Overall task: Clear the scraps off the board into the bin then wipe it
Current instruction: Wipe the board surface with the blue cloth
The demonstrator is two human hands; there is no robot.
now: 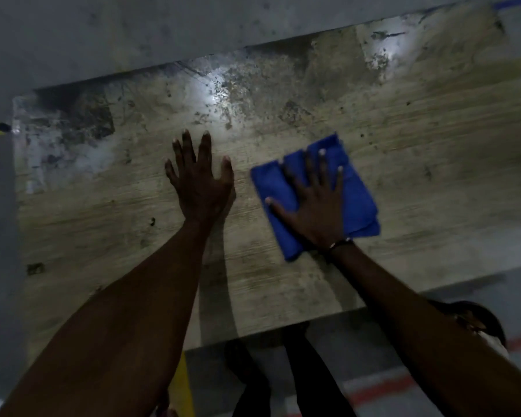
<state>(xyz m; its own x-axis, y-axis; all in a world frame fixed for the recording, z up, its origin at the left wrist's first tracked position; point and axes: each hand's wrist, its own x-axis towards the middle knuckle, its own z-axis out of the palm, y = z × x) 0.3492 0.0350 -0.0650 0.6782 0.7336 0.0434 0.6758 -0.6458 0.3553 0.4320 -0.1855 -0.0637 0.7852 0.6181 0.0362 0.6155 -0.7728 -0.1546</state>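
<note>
On the worn wooden board (283, 281), both hands lay flat with fingers spread, well apart from each other. Right hand (313, 203) pressed down on a folded blue cloth (360, 197) lying right of centre; left hand (200, 179) braced on bare wood, holding nothing. No loose scraps showed; bin not in view. Wiping stage, by my reading. Dark mottled staining (73, 124) sat at far left, well apart from the cloth. Risks as judged: an open palm gave no grip, so the folds could bunch or slip out under a fast stroke; a short reach could leave that far corner untouched; dim light and blur could hide missed grime.
</note>
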